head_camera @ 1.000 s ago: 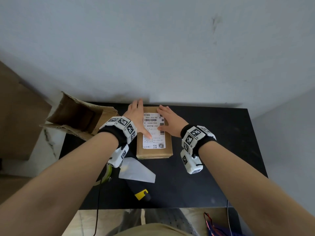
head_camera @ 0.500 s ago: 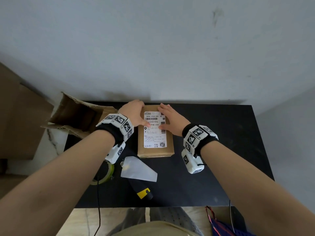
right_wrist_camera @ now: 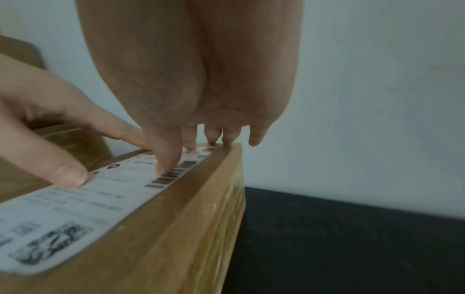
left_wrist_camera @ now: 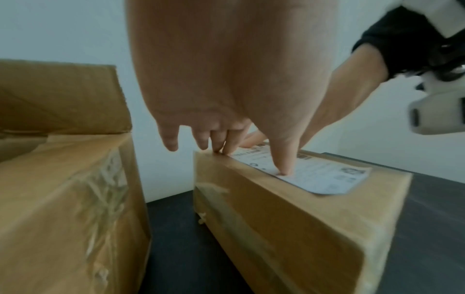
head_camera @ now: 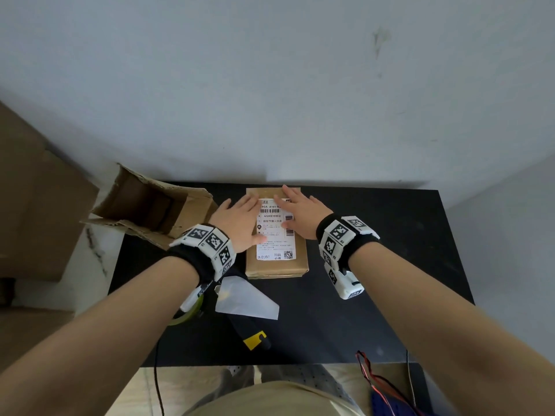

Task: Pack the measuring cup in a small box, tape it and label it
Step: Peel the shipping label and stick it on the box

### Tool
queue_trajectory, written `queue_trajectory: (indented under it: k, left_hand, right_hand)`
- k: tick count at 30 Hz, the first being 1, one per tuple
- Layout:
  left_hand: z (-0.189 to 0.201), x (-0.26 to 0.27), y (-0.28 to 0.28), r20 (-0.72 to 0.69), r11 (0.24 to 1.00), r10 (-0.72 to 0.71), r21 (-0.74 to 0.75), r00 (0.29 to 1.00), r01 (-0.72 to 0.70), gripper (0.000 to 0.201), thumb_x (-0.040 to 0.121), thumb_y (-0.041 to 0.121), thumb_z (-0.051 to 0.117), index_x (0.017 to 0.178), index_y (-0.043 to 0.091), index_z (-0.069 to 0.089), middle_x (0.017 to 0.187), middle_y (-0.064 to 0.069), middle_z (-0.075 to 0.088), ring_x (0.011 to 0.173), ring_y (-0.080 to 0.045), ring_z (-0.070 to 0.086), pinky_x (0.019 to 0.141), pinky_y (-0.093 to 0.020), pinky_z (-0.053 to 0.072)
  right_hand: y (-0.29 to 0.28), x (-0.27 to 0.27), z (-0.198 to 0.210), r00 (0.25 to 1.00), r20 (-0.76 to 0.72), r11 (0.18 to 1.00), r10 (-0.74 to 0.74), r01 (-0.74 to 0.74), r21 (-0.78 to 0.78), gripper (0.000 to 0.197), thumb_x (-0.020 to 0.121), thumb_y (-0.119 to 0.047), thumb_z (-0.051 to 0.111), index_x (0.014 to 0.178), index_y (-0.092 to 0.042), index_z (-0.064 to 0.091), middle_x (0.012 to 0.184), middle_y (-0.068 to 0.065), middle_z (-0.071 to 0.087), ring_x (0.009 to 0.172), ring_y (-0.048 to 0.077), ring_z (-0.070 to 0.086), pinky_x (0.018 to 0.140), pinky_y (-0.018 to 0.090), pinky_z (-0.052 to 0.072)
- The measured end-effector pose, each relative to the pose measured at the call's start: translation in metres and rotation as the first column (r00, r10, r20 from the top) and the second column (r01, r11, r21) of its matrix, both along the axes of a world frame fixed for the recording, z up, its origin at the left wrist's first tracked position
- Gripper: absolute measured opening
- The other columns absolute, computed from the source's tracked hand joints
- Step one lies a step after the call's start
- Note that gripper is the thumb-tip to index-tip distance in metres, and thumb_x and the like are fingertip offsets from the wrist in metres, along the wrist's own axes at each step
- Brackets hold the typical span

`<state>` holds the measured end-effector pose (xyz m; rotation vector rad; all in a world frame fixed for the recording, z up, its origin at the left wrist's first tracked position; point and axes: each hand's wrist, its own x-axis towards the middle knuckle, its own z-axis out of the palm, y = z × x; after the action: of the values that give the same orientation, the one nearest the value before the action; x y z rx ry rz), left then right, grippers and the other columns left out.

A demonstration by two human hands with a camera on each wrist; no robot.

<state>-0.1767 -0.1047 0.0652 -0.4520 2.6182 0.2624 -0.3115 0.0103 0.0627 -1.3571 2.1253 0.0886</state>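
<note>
A small taped cardboard box [head_camera: 276, 267] lies closed on the black table [head_camera: 390, 235], with a white shipping label [head_camera: 274, 243] on its top. My left hand [head_camera: 240, 220] lies flat on the box's left side, its thumb [left_wrist_camera: 283, 161] pressing the label [left_wrist_camera: 324, 177]. On the label's right part my right hand [head_camera: 295, 210] rests flat, its thumb [right_wrist_camera: 167, 159] beside the barcode on the label [right_wrist_camera: 75, 202]. Both hands have straight fingers. The measuring cup is hidden from every view.
A larger open cardboard box [head_camera: 144, 205] lies at the table's left rear corner, close to the small box [left_wrist_camera: 289, 228]. A white backing sheet [head_camera: 246, 298], a tape roll [head_camera: 186, 313] and a black-and-yellow tool [head_camera: 255, 337] lie near the front edge. A grey wall stands behind.
Both hands have slid along the label: first away from me, then the left thumb back down its left side. The right hand reaches further over the top. The box stays put.
</note>
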Motion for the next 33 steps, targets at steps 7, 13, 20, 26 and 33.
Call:
queue_trajectory:
  k: [7,13,20,26,33]
  left_hand:
    - [-0.011,0.014,0.010,-0.016,0.997,0.059,0.055,0.998,-0.058,0.089,0.088,0.058,0.046,0.150,0.019,-0.004,0.158,0.006,-0.009,0.146,-0.016,-0.005,0.119,-0.042,0.010]
    - [-0.011,0.015,0.004,0.019,0.991,0.076,0.107,0.997,-0.078,0.107,0.077,0.067,0.056,0.150,0.020,-0.007,0.158,0.009,-0.011,0.146,-0.018,-0.007,0.118,-0.045,0.009]
    - [-0.012,0.029,0.010,0.015,0.994,0.034,0.105,0.999,-0.035,0.103,0.080,0.065,0.053,0.150,0.020,-0.008,0.158,0.007,-0.013,0.146,-0.016,-0.007,0.118,-0.043,0.010]
    - [-0.011,0.036,0.016,-0.016,0.996,0.011,0.083,1.000,-0.009,0.091,0.087,0.061,0.046,0.150,0.019,-0.005,0.158,0.005,-0.009,0.146,-0.016,-0.005,0.118,-0.041,0.011]
    - [-0.007,0.065,0.046,-0.076,0.983,-0.181,-0.032,0.981,0.179,0.068,0.097,0.036,0.041,0.150,0.015,0.003,0.159,0.000,-0.001,0.146,-0.015,0.003,0.118,-0.036,0.010]
  right_hand:
    - [0.005,0.019,-0.004,0.994,-0.072,0.996,0.088,-0.089,-0.013,0.061,0.101,-0.034,0.030,0.151,-0.018,-0.003,0.159,-0.003,-0.010,0.146,0.012,-0.004,0.118,0.036,0.000]
    - [0.027,0.006,-0.002,0.996,-0.088,0.999,-0.035,0.036,0.011,0.059,0.102,-0.036,0.022,0.150,-0.015,-0.005,0.159,-0.001,-0.010,0.146,0.013,-0.005,0.119,0.035,0.002]
    - [0.024,0.018,-0.003,0.996,-0.090,1.000,-0.009,0.007,-0.024,0.057,0.102,-0.033,0.021,0.150,-0.014,-0.003,0.159,-0.001,-0.007,0.146,0.013,-0.005,0.118,0.034,0.001]
    - [0.026,0.043,-0.002,0.995,-0.075,0.996,0.073,-0.076,-0.039,0.055,0.103,-0.030,0.020,0.151,-0.014,-0.001,0.159,0.001,-0.005,0.147,0.015,-0.003,0.118,0.032,0.000]
    - [0.040,0.062,0.001,0.994,-0.093,0.998,0.058,-0.059,-0.013,0.055,0.103,-0.030,0.019,0.151,-0.014,-0.001,0.159,0.000,-0.005,0.147,0.015,-0.002,0.118,0.032,0.001]
